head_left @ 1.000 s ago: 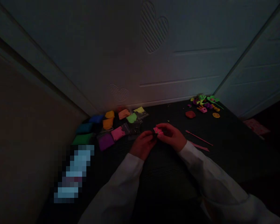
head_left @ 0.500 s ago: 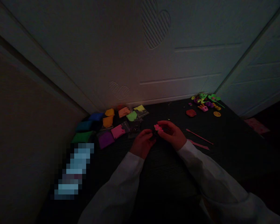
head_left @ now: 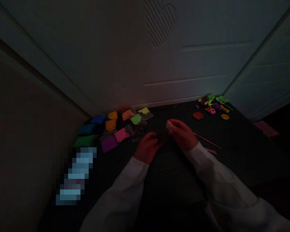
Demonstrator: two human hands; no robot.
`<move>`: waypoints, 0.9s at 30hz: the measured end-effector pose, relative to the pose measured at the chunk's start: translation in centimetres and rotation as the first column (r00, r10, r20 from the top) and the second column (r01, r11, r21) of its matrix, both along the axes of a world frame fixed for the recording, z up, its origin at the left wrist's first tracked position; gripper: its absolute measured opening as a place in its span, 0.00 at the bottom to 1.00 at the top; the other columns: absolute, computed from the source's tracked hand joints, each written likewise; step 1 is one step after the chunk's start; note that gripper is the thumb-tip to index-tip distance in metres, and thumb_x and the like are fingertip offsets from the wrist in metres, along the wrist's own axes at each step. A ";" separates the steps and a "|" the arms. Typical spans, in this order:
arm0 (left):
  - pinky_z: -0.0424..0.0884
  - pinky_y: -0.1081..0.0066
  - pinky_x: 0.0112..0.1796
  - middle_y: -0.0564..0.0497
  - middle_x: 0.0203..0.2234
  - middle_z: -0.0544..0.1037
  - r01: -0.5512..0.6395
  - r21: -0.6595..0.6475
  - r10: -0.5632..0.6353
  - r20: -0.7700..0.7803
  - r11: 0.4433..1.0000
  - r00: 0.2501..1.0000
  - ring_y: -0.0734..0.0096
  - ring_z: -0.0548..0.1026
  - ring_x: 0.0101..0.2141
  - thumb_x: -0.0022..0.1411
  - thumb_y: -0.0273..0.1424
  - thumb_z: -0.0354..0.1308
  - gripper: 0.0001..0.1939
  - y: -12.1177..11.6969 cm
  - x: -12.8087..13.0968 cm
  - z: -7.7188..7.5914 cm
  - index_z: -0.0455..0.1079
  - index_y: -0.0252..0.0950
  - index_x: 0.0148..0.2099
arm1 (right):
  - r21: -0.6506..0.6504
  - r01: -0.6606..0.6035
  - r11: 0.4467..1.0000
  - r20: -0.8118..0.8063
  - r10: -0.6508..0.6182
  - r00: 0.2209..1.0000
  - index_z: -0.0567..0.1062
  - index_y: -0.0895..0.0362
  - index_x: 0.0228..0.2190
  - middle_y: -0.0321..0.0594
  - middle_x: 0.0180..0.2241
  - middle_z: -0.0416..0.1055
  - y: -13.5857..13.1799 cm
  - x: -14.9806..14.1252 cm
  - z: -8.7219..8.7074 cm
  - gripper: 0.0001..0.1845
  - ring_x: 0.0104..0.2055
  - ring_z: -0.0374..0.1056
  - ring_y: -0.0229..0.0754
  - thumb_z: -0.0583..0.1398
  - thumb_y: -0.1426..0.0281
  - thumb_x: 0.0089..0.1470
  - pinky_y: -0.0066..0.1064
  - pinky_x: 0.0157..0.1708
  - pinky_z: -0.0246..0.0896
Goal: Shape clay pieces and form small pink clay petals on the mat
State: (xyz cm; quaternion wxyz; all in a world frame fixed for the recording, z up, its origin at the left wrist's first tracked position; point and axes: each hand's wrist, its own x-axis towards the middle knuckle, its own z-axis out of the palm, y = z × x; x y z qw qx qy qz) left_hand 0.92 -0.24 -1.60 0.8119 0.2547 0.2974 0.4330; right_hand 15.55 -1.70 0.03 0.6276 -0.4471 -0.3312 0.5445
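Small pink-and-green clay piece [head_left: 169, 126] is in the right hand [head_left: 183, 137], pinched between thumb and fingers, up off the dark tabletop [head_left: 169, 180]. Fine shape too dim to read. Left hand [head_left: 147, 147] just left of it, apart from the right, fingers curled; something dark at its fingertips, can't tell what, or whether it's gripped.

Just right of the right hand: thin pink rod [head_left: 209, 140] on the table, angled away. Nearer the wearer, a flat pink strip [head_left: 210, 150], partly hidden by the right sleeve [head_left: 214, 169].

Beyond the right hand, to its right: red clay lump [head_left: 197, 115], then a yellow disc [head_left: 225, 116] farther right. Behind those, a cluster of finished-looking clay bits: pink crown-like piece [head_left: 211, 111], green flower [head_left: 222, 99] with a stem, purple and yellow bits among them.

Left of and beyond the left hand: clay packs. Nearest are the purple pack [head_left: 109, 143] and pink pack [head_left: 122, 134], side by side. Light green pack [head_left: 136, 119] and yellow pack [head_left: 145, 111] beyond; orange, blue, teal and green ones farther left. Pixelated bright rectangle [head_left: 78, 174] well left of the left hand, contents unreadable.
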 end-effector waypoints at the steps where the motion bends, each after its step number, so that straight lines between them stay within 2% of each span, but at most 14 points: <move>1: 0.66 0.70 0.36 0.52 0.30 0.73 0.005 -0.002 -0.005 0.016 1.000 1.000 0.73 0.71 0.33 0.44 0.20 0.56 0.09 0.0 -0.1 0.0 0.66 0.33 0.32 | -0.011 -0.002 1.000 -0.006 0.002 1.000 0.69 0.52 0.33 0.36 0.37 0.68 0.0 0.2 0.1 0.15 0.37 0.65 0.37 0.61 0.65 0.39 0.31 0.33 0.62; 3: 0.66 0.69 0.36 0.51 0.30 0.73 0.009 -0.016 -0.008 0.048 1.000 0.999 0.72 0.71 0.33 0.45 0.22 0.55 0.08 0.1 -0.3 0.1 0.66 0.33 0.32 | -0.018 0.009 1.000 0.068 -0.007 0.998 0.68 0.52 0.35 0.37 0.37 0.68 0.2 0.9 0.1 0.16 0.37 0.65 0.38 0.60 0.64 0.40 0.32 0.34 0.62; 5: 0.66 0.70 0.35 0.51 0.30 0.73 -0.001 -0.040 0.004 0.080 0.999 0.997 0.73 0.71 0.32 0.47 0.23 0.54 0.08 0.2 -0.5 0.3 0.66 0.34 0.33 | 0.009 0.073 0.997 0.299 -0.073 0.952 0.67 0.53 0.38 0.39 0.39 0.67 0.4 1.9 -0.4 0.19 0.38 0.64 0.39 0.59 0.63 0.40 0.35 0.36 0.61; 6: 0.67 0.70 0.35 0.52 0.30 0.73 -0.012 -0.052 0.017 0.099 0.999 0.995 0.73 0.71 0.33 0.47 0.23 0.54 0.07 0.2 -0.6 0.4 0.66 0.35 0.33 | 0.048 0.120 0.992 0.463 -0.128 0.877 0.67 0.54 0.38 0.40 0.39 0.66 0.5 2.4 -0.7 0.20 0.39 0.64 0.41 0.59 0.63 0.40 0.37 0.38 0.61; 8: 0.67 0.70 0.36 0.52 0.31 0.73 -0.032 -0.072 0.042 0.138 0.997 0.990 0.73 0.71 0.34 0.49 0.23 0.53 0.08 0.2 -0.7 0.7 0.66 0.36 0.34 | 0.155 0.180 0.971 0.754 -0.234 0.613 0.67 0.55 0.40 0.43 0.40 0.65 0.8 3.3 -1.3 0.21 0.41 0.62 0.44 0.59 0.64 0.40 0.41 0.42 0.58; 10: 0.67 0.70 0.36 0.52 0.33 0.73 -0.047 -0.085 0.061 0.168 0.995 0.984 0.72 0.71 0.36 0.49 0.23 0.53 0.07 0.2 -0.8 0.9 0.66 0.36 0.34 | 0.193 0.180 0.965 0.899 -0.247 0.361 0.66 0.57 0.41 0.47 0.41 0.64 0.9 4.0 -1.8 0.21 0.43 0.60 0.47 0.57 0.66 0.42 0.43 0.44 0.55; 11: 0.67 0.71 0.37 0.52 0.34 0.73 -0.050 -0.088 0.064 0.175 0.995 0.983 0.72 0.71 0.36 0.49 0.23 0.53 0.07 0.2 -0.8 1.0 0.66 0.36 0.34 | 0.180 0.173 0.968 0.935 -0.223 0.276 0.66 0.58 0.42 0.48 0.41 0.63 1.0 4.1 -2.0 0.21 0.44 0.60 0.48 0.56 0.66 0.42 0.44 0.43 0.55; 13: 0.67 0.71 0.37 0.52 0.33 0.73 -0.052 -0.093 0.068 0.179 0.994 0.982 0.73 0.71 0.36 0.50 0.22 0.52 0.08 0.2 -0.8 1.1 0.67 0.36 0.34 | 0.128 0.162 0.978 0.972 -0.156 0.174 0.65 0.58 0.43 0.50 0.42 0.62 1.0 4.3 -2.4 0.22 0.44 0.60 0.50 0.55 0.67 0.43 0.44 0.41 0.57; 16: 0.67 0.73 0.37 0.53 0.31 0.74 -0.053 -0.103 0.071 0.189 0.993 0.979 0.75 0.71 0.34 0.50 0.21 0.51 0.10 0.2 -0.8 1.0 0.67 0.36 0.35 | 0.085 0.140 0.987 0.991 -0.097 0.088 0.65 0.55 0.43 0.48 0.41 0.63 1.0 4.2 -2.8 0.22 0.43 0.61 0.50 0.55 0.67 0.43 0.44 0.39 0.58; 19: 0.68 0.73 0.36 0.53 0.30 0.74 -0.049 -0.123 0.074 0.206 0.991 0.976 0.74 0.72 0.33 0.50 0.20 0.51 0.09 0.3 -0.9 0.8 0.67 0.36 0.35 | 0.115 0.151 0.982 0.991 -0.124 0.057 0.66 0.53 0.42 0.47 0.41 0.63 0.9 4.2 -2.8 0.22 0.43 0.60 0.52 0.57 0.65 0.42 0.46 0.39 0.57; 21: 0.68 0.72 0.36 0.52 0.29 0.74 -0.046 -0.149 0.078 0.211 0.988 0.974 0.73 0.72 0.33 0.51 0.21 0.51 0.08 0.4 -1.0 0.7 0.67 0.36 0.33 | 0.179 0.157 0.971 0.977 -0.194 0.085 0.67 0.54 0.41 0.48 0.42 0.62 0.8 4.0 -2.4 0.21 0.45 0.59 0.51 0.57 0.64 0.42 0.46 0.41 0.56; 24: 0.68 0.69 0.38 0.52 0.29 0.74 -0.037 -0.172 0.077 0.233 0.984 0.969 0.69 0.73 0.35 0.51 0.23 0.53 0.06 0.5 -0.9 0.5 0.66 0.36 0.33 | 0.293 0.092 0.952 0.922 -0.307 0.237 0.69 0.56 0.38 0.46 0.40 0.64 0.3 3.1 -1.2 0.16 0.44 0.60 0.47 0.55 0.64 0.45 0.42 0.44 0.55; 27: 0.67 0.69 0.39 0.52 0.30 0.74 -0.036 -0.151 0.072 0.234 0.988 0.970 0.70 0.72 0.35 0.51 0.23 0.54 0.06 0.4 -0.7 0.3 0.66 0.36 0.33 | 0.317 -0.037 0.948 0.862 -0.272 0.427 0.69 0.53 0.36 0.41 0.37 0.66 -0.5 1.4 -0.1 0.11 0.41 0.62 0.42 0.53 0.66 0.48 0.37 0.40 0.58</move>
